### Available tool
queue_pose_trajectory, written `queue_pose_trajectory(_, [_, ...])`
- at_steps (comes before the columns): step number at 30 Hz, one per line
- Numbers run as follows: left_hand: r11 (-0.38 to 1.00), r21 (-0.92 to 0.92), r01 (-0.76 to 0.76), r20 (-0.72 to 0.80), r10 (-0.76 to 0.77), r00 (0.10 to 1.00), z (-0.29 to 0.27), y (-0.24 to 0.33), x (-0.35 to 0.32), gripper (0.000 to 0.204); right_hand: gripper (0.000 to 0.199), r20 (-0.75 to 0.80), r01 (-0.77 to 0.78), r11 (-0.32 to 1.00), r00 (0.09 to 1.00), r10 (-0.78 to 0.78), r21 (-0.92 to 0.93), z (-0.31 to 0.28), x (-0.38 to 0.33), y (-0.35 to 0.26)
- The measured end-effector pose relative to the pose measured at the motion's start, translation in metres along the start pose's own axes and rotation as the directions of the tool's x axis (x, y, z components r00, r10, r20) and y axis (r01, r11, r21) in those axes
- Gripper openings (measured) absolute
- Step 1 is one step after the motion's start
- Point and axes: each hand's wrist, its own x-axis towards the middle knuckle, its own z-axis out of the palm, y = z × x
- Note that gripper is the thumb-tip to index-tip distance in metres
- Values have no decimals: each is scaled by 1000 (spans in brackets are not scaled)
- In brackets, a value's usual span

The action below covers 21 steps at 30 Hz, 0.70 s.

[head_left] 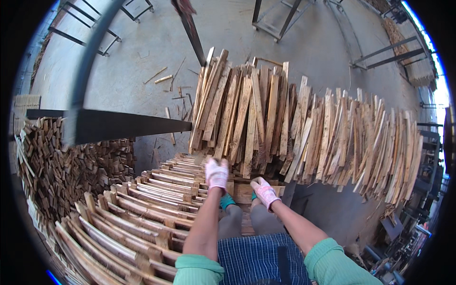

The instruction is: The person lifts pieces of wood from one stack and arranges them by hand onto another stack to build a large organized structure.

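My left hand (217,175), in a white and pink glove, is over the near edge of a pile of rough wooden strips (247,114). Its thumb and fingers look apart, with nothing visible between them; the fingertips are slightly blurred. To its right, my right hand (266,193) wears a similar glove and hangs loosely bent above a short wooden board (241,192). I see nothing held in it. The strips lie side by side, pointing away from me, some crossing others. Stacked slats with spacers (156,202) rise close to my left forearm.
A dark metal frame (128,124) juts in from the left, above a dense stack of wood ends (52,166). More strips (361,142) continue to the right. Wood scraps (164,79) litter the concrete floor. Wheeled metal racks (275,28) stand farther off.
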Motion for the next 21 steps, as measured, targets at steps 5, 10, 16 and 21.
queue_pose_trajectory(5, [982, 115, 150, -41, -147, 988, -7, -71, 123, 109, 40, 10, 274, 961, 962, -274, 39, 40, 119, -29])
queue_pose_trajectory(10, [951, 200, 238, 97, -261, 961, -7, -106, 202, 110, 47, 106, 201, 978, 973, -205, 45, 58, 200, -99])
queue_pose_trajectory(16, [860, -413, 301, 317, -174, 932, 50, -177, 278, 97, 92, 8, 312, 945, 949, -314, 96, 82, 282, -159])
queue_pose_trajectory(21, [911, -349, 220, 284, -121, 951, 61, -178, 280, 98, 133, 117, 30, 992, 992, -44, 122, 101, 294, -202])
